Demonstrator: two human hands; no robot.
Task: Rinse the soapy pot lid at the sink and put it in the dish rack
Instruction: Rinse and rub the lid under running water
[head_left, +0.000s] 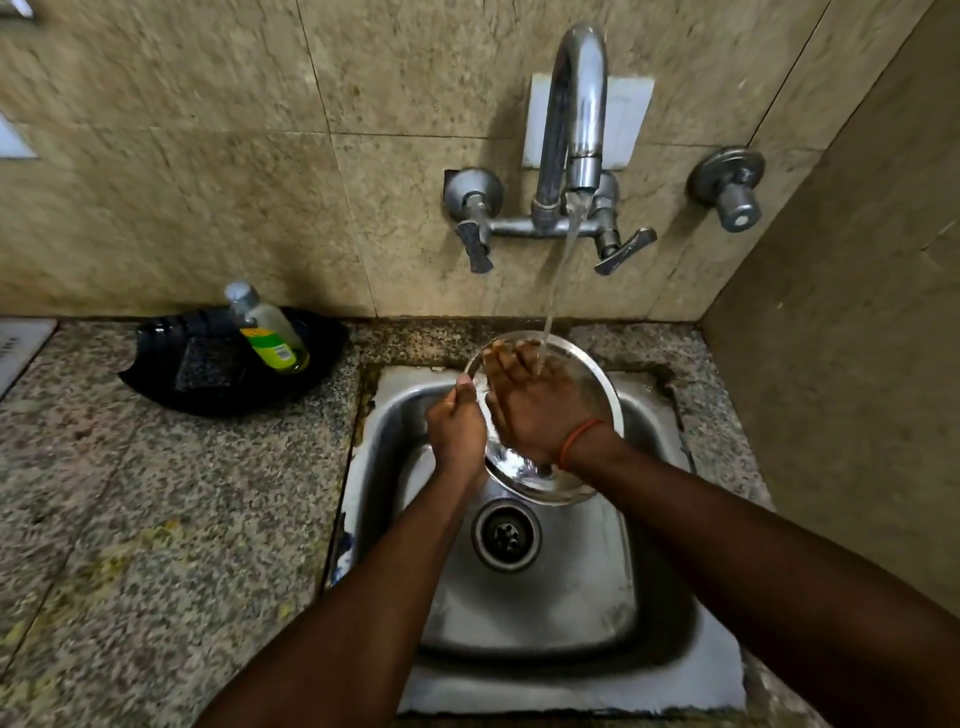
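A round steel pot lid (597, 384) is held tilted over the steel sink (587, 587), under the water running from the tap (576, 104). My left hand (457, 426) grips the lid's left rim with closed fingers. My right hand (535, 400) lies flat on the lid's face with fingers spread, and the stream lands by its fingers. An orange thread band circles my right wrist. My hands hide much of the lid. No dish rack is in view.
A black tray (208, 374) on the granite counter at the left holds a scrub pad and a bottle of green dish liquid (270, 332). Two tap handles and a separate wall valve (732, 192) stick out of the tiled wall. A side wall stands close on the right.
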